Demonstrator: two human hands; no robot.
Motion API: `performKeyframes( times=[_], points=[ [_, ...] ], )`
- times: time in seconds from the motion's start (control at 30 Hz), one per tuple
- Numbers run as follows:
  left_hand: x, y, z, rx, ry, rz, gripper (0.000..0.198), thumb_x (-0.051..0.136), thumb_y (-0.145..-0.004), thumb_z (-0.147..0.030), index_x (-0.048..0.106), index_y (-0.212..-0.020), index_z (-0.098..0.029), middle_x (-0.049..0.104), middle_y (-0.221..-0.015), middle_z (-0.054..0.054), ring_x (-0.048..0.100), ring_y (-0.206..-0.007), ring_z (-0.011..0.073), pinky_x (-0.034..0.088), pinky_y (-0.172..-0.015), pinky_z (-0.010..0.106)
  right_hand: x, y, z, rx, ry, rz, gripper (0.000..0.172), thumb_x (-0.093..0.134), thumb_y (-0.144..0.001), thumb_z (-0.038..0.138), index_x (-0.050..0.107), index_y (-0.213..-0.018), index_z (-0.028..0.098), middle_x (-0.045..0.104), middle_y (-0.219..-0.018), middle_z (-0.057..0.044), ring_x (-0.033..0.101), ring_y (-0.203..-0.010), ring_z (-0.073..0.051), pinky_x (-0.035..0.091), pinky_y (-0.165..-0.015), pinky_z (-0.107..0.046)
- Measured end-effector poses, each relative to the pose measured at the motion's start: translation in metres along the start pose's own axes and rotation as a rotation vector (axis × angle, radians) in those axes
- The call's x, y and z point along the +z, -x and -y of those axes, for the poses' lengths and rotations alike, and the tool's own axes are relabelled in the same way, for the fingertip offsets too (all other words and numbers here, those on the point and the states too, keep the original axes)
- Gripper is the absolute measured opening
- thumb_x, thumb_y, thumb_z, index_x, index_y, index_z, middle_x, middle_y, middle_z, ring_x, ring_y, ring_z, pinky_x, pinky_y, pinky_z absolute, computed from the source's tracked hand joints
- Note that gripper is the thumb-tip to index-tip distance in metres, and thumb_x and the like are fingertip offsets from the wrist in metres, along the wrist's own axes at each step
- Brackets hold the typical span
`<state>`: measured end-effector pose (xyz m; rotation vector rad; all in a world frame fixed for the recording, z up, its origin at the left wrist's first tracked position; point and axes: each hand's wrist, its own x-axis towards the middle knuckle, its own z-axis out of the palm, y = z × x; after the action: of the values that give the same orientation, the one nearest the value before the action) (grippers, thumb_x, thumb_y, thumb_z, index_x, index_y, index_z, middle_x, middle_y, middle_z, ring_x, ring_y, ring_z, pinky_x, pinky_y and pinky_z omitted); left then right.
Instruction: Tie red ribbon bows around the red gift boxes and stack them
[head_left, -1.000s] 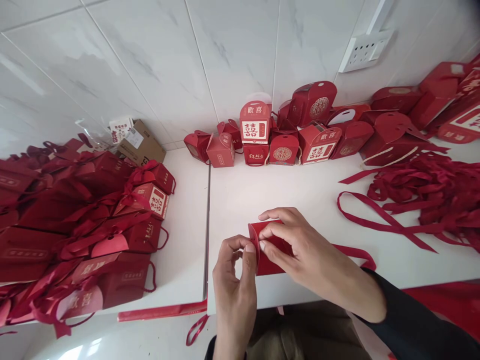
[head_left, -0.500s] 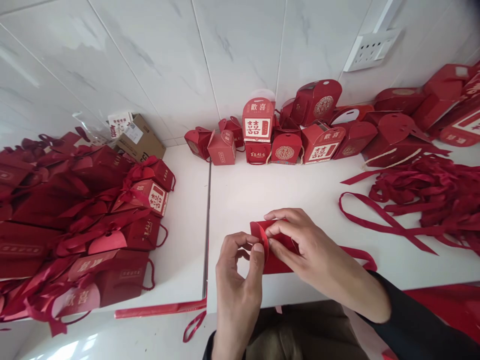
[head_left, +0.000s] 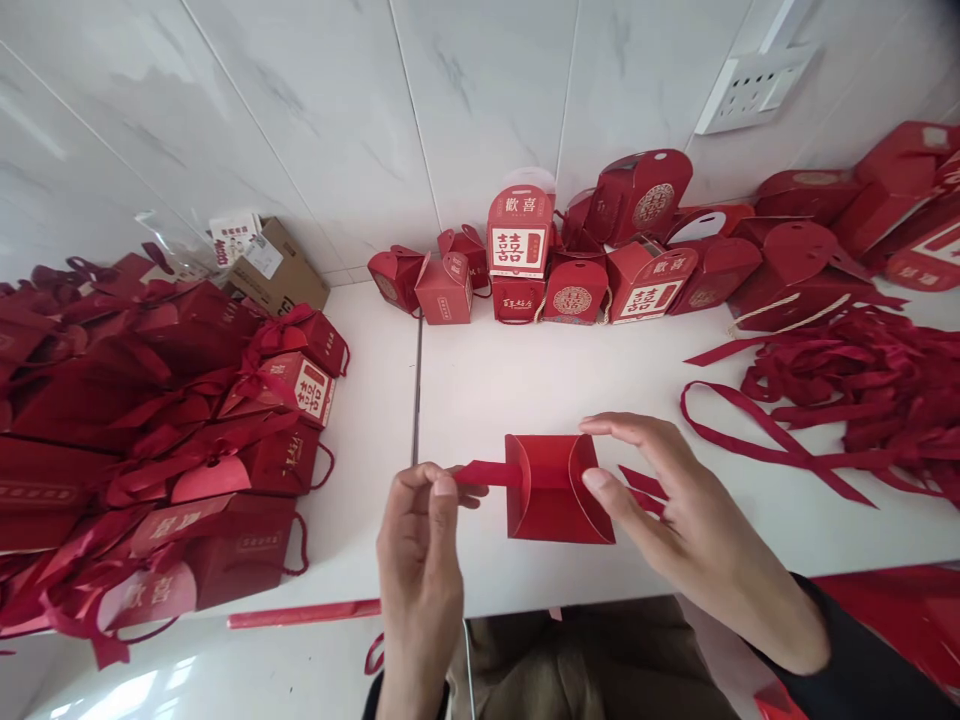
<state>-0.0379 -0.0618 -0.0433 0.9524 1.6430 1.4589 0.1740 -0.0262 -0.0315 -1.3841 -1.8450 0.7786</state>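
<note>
A small red gift box (head_left: pixel 551 512) lies on the white table with its top open and its curved flaps showing. From its left side comes a dark red ribbon (head_left: pixel 487 473). My left hand (head_left: pixel 427 545) pinches the end of that ribbon, a little left of the box. More ribbon shows on the box's right side, partly behind my right hand (head_left: pixel 660 500). That hand's thumb and fingers are apart, close around the box's right flap; whether they touch it is hard to tell.
Finished-looking red boxes with bows (head_left: pixel 277 455) crowd the left side. Along the tiled wall stands a row of red boxes (head_left: pixel 517 235). A heap of loose red ribbons (head_left: pixel 825 400) lies at right. A cardboard box (head_left: pixel 281 270) sits back left; a socket panel (head_left: pixel 754 90) is on the wall.
My left hand has drawn the ribbon end out leftward from the box. The right hand has let go of the box's inside and moved right with its fingers spread.
</note>
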Motion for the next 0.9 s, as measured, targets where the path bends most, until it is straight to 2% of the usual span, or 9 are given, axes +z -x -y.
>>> performKeyframes(
  times=[0.2, 0.4, 0.5, 0.6, 0.67, 0.7, 0.77, 0.83, 0.9],
  points=[
    [-0.033, -0.023, 0.0, 0.06, 0.091, -0.145, 0.018, 0.062, -0.097, -0.038, 0.055, -0.095, -0.023, 0.07, -0.067, -0.001, 0.066, -0.063, 0.0165, 0.053, -0.065, 0.028, -0.013, 0.02, -0.027, 0.139, 0.076, -0.058, 0.032, 0.055, -0.103, 0.054, 0.062, -0.123, 0.031, 0.067, -0.126, -0.008, 0.067, -0.113, -0.028, 0.059, -0.066, -0.031],
    [-0.066, -0.063, 0.011, -0.067, 0.15, -0.264, 0.015, 0.068, -0.083, -0.025, 0.055, -0.081, -0.02, 0.064, -0.062, -0.002, 0.058, -0.056, 0.0136, 0.045, -0.051, 0.023, -0.016, 0.036, -0.032, 0.268, 0.068, 0.063, 0.036, 0.053, -0.102, 0.058, 0.063, -0.118, 0.028, 0.066, -0.082, -0.001, 0.064, -0.071, -0.021, 0.052, -0.054, -0.028],
    [-0.073, -0.073, 0.017, -0.09, 0.085, -0.327, 0.014, 0.068, -0.08, -0.025, 0.055, -0.08, -0.02, 0.065, -0.062, -0.002, 0.057, -0.054, 0.0132, 0.045, -0.05, 0.023, -0.013, 0.038, -0.026, 0.319, -0.007, 0.137, 0.037, 0.051, -0.104, 0.056, 0.06, -0.125, 0.027, 0.06, -0.072, 0.003, 0.059, -0.062, -0.018, 0.05, -0.055, -0.027],
    [-0.067, -0.062, 0.016, -0.049, -0.012, -0.35, 0.018, 0.068, -0.081, -0.027, 0.051, -0.084, -0.022, 0.062, -0.059, -0.005, 0.051, -0.048, 0.0119, 0.037, -0.044, 0.021, -0.009, 0.037, -0.024, 0.327, -0.056, 0.195, 0.03, 0.05, -0.104, 0.052, 0.062, -0.119, 0.028, 0.058, -0.07, 0.003, 0.056, -0.061, -0.018, 0.048, -0.055, -0.027],
    [-0.054, -0.043, 0.013, -0.045, -0.113, -0.27, 0.019, 0.067, -0.086, -0.035, 0.053, -0.085, -0.023, 0.055, -0.055, -0.007, 0.044, -0.045, 0.0111, 0.031, -0.042, 0.021, -0.007, 0.036, -0.026, 0.301, -0.056, 0.201, 0.028, 0.05, -0.105, 0.051, 0.065, -0.103, 0.028, 0.059, -0.073, 0.002, 0.055, -0.062, -0.018, 0.047, -0.054, -0.027],
    [-0.045, -0.032, 0.012, -0.069, -0.169, -0.18, 0.022, 0.064, -0.089, -0.042, 0.056, -0.085, -0.022, 0.052, -0.053, -0.007, 0.042, -0.046, 0.0113, 0.031, -0.043, 0.021, -0.006, 0.036, -0.028, 0.279, -0.053, 0.187, 0.03, 0.05, -0.104, 0.052, 0.065, -0.096, 0.028, 0.061, -0.077, 0.0, 0.056, -0.066, -0.019, 0.046, -0.054, -0.027],
    [-0.026, -0.01, 0.013, -0.15, -0.254, 0.108, 0.042, 0.054, -0.095, -0.057, 0.065, -0.081, -0.02, 0.057, -0.058, -0.001, 0.048, -0.053, 0.014, 0.039, -0.049, 0.025, -0.007, 0.037, -0.031, 0.246, -0.062, 0.139, 0.032, 0.052, -0.103, 0.054, 0.064, -0.092, 0.027, 0.066, -0.095, -0.005, 0.061, -0.082, -0.022, 0.046, -0.054, -0.027],
    [-0.009, 0.005, 0.015, -0.158, -0.311, 0.254, 0.049, 0.051, -0.096, -0.063, 0.073, -0.088, -0.02, 0.07, -0.079, 0.006, 0.063, -0.073, 0.0206, 0.05, -0.064, 0.031, -0.01, 0.036, -0.034, 0.264, -0.101, 0.121, 0.03, 0.053, -0.102, 0.056, 0.063, -0.099, 0.028, 0.066, -0.111, -0.006, 0.063, -0.096, -0.025, 0.048, -0.057, -0.027],
    [0.004, 0.01, 0.017, -0.13, -0.309, 0.275, 0.045, 0.053, -0.096, -0.063, 0.076, -0.105, -0.025, 0.074, -0.108, 0.01, 0.068, -0.101, 0.0271, 0.055, -0.082, 0.036, -0.016, 0.035, -0.033, 0.315, -0.192, 0.151, 0.031, 0.053, -0.102, 0.059, 0.063, -0.106, 0.03, 0.068, -0.106, -0.005, 0.064, -0.096, -0.025, 0.051, -0.063, -0.029]
  ],
)
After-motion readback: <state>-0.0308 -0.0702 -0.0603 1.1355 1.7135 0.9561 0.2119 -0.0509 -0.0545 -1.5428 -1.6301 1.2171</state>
